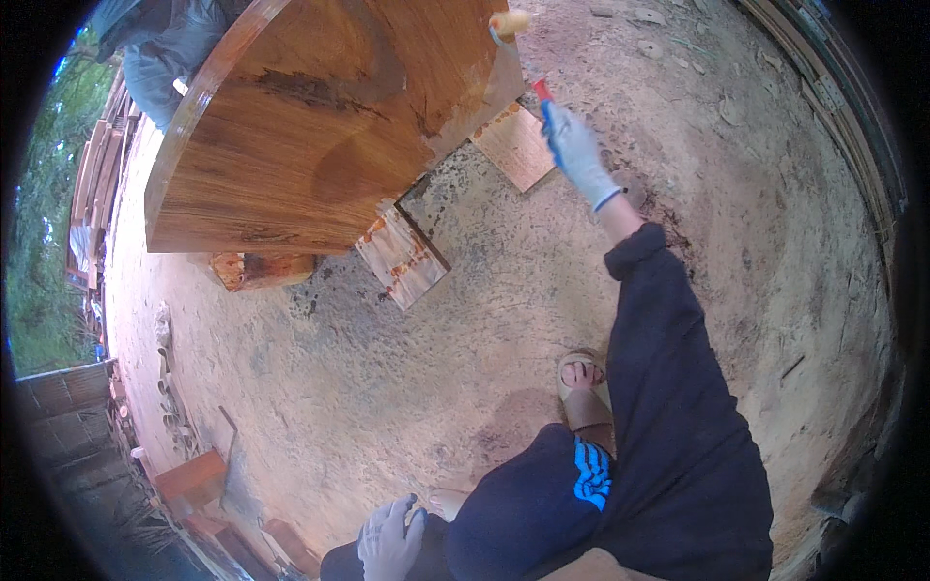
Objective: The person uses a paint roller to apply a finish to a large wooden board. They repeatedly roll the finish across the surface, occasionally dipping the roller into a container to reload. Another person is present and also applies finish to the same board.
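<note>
My right hand (pixel 578 153), in a pale glove with blue edging, is closed around the red handle of a paint roller (pixel 511 21). The roller's cream sleeve lies against the upper right edge of a large brown wooden slab (pixel 291 160), whose surface is partly glossy with darker grain. Down at the lower edge, my left hand (pixel 390 542), also gloved, rests on my dark-trousered leg with its fingers loosely extended and holds nothing. Under the slab's near edge a pale board (pixel 407 266) with orange-brown drips sticks out, and a second board (pixel 516 155) lies farther right.
A short wood block (pixel 257 271) stands beneath the slab's left part. Another person in grey clothing (pixel 165 58) is beyond its far left side. Reddish wood pieces (pixel 191 481) lie at lower left, and long planks (pixel 833 107) line the far right. The ground is rough and dusty.
</note>
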Motion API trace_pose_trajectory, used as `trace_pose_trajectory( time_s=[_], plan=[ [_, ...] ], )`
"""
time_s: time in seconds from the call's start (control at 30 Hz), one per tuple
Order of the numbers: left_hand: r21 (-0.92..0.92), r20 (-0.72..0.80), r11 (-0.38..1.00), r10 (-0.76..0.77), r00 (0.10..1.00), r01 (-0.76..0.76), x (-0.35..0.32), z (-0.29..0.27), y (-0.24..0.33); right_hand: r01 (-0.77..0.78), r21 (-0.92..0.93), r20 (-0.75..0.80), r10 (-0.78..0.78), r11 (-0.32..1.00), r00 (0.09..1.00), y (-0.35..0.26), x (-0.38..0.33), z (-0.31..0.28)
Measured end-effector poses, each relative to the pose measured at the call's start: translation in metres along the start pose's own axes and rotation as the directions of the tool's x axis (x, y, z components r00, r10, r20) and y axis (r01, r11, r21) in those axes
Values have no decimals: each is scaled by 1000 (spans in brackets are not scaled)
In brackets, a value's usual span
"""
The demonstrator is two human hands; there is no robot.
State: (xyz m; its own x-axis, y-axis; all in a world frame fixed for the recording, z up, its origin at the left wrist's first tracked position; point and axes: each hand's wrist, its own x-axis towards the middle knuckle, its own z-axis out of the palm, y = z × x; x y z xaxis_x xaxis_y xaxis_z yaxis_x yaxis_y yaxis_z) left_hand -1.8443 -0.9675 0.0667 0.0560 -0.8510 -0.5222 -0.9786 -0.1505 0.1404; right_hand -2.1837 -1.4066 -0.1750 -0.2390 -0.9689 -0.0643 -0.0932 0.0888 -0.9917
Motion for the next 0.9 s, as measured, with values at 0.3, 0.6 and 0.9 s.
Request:
trace_pose_trajectory(
  time_s=[0.3,0.6,0.9],
  plan=[
    [-82,32,992,-92,995,94,8,-5,-1,-305,421,157,263,854,952,23,-67,98],
    [-136,41,990,-39,998,44,36,-8,20,-282,470,131,250,836,959,7,-76,133],
    [-55,122,994,-89,989,96,54,-7,20,-391,775,177,424,496,888,9,6,92]
  ],
)
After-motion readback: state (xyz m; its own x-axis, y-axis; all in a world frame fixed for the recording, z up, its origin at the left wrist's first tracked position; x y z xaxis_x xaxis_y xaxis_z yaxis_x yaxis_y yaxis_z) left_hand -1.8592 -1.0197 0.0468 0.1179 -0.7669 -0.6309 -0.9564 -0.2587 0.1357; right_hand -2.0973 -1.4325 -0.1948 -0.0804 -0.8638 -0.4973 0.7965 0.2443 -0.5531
